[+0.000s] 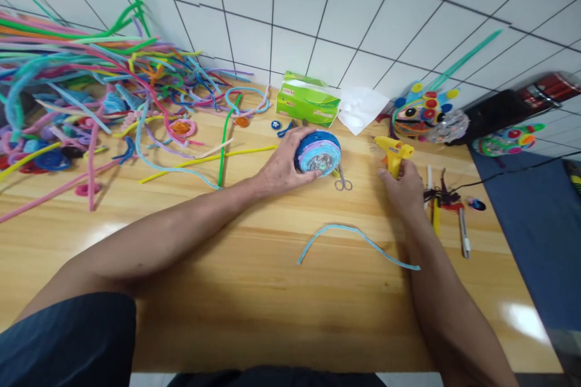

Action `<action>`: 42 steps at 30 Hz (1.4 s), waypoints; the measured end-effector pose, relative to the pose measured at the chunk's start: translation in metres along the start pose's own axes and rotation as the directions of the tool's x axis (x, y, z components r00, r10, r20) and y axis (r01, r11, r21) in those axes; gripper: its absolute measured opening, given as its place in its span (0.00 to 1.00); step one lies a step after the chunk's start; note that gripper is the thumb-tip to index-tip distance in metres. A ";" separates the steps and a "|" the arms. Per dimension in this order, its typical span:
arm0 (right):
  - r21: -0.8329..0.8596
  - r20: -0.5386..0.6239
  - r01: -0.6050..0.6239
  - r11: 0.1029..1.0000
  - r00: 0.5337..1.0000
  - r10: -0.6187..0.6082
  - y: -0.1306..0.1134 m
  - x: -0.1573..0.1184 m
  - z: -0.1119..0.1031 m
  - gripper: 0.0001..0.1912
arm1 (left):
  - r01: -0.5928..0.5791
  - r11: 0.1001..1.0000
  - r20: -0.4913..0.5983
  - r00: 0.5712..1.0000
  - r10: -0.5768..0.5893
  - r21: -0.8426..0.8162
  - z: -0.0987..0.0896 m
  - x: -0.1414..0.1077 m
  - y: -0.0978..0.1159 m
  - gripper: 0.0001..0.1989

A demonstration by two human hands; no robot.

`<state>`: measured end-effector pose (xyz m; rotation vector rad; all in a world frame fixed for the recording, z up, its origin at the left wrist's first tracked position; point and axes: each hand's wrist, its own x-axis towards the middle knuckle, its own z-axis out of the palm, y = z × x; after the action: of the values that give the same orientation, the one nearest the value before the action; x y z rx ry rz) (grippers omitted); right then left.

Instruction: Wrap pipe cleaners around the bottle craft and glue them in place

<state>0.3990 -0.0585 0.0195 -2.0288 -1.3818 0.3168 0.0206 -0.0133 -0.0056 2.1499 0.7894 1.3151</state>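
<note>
While gripping the wrapped ball w/ left hand, also holding the yellow glue gun in right hand. Left hand spread round the ball's left side, w/ thumb along the front; can't tell if touching the counter underneath. Right hand closed on the gun's handle, well apart from the ball, off to its right. Ball btwn both hands, then, but touching left only, nearer the counter's back edge than its front. Just right of it, scissors, partly hidden. Behind it, nr back edge, green tissue box, w/ white sheet beside. Btwn the forearms, a light-blue pipe cleaner, lying in a curve. Toward back-left corner, a big multicolored pile of pipe cleaners. Nr back-right corner, a decorated figure w/ green stems. By right edge, a slim cutter or pen, too small to tell.
</note>
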 end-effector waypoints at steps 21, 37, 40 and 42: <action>0.561 0.180 0.084 0.823 0.959 -0.220 -0.067 -0.049 -0.021 0.28 | 0.047 0.999 0.025 0.999 -0.048 0.020 -0.001 0.002 0.003 0.52; 0.450 0.390 0.226 0.864 0.821 -0.417 -0.108 -0.078 -0.050 0.21 | 0.026 0.997 0.012 1.000 -0.025 -0.079 0.006 0.007 0.006 0.49; 0.400 0.375 0.293 0.868 0.812 -0.447 -0.111 -0.078 -0.057 0.19 | 0.006 0.997 0.009 1.000 -0.005 -0.081 0.006 0.006 0.006 0.49; 0.357 0.367 0.357 0.863 0.796 -0.481 -0.111 -0.080 -0.059 0.17 | 0.003 0.997 0.011 1.000 -0.003 -0.079 0.006 0.006 0.006 0.49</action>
<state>0.3155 -0.1275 0.1220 -1.4106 -1.9092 0.7594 0.0291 -0.0141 -0.0009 2.0914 0.7239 1.3102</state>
